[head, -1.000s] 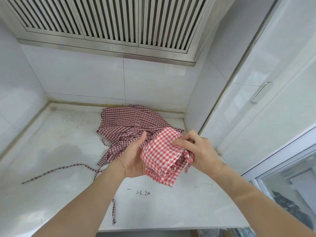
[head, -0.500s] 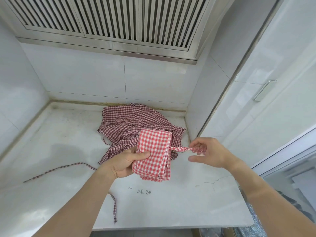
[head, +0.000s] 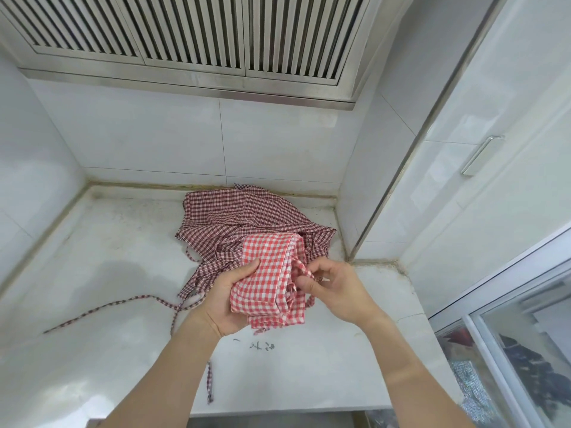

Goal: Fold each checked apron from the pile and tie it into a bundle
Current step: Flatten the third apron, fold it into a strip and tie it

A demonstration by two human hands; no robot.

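- Pale marble-like stone makes up the counter (head: 102, 273), which is set in a white-tiled corner and shows grey smudges on its left half.
- A thin dark-red checked strap (head: 102, 310) trails across the counter's left side, running from near the left edge toward the middle; a second length of the same strap hangs toward the front edge near the left forearm.
- The dark-red checked apron (head: 244, 217) lies crumpled on the counter against the back wall, just behind both hands, its folds loose and uneven.
- The left hand (head: 225, 299) is held palm up above the counter, fingers curled under the folded bright-red checked apron (head: 268, 279) and thumb pressed on its top face, so it grips the bundle from the left side.
- This folded apron is a thick, roughly rectangular stack held in the air over the middle of the counter, its far end overlapping the dark-red apron in the view; a few loose threads hang from its lower edge.
- The right hand (head: 330, 288) sits at the bundle's right edge, fingers bent, thumb and forefinger pinching a narrow strip of the same bright-red cloth there.
- Small dark handwritten marks (head: 262, 345) sit on the counter just in front of the bundle.
- A slatted steel vent hood (head: 197, 35) spans the top.
- A white cabinet door with a metal handle (head: 480, 156) stands at the right.
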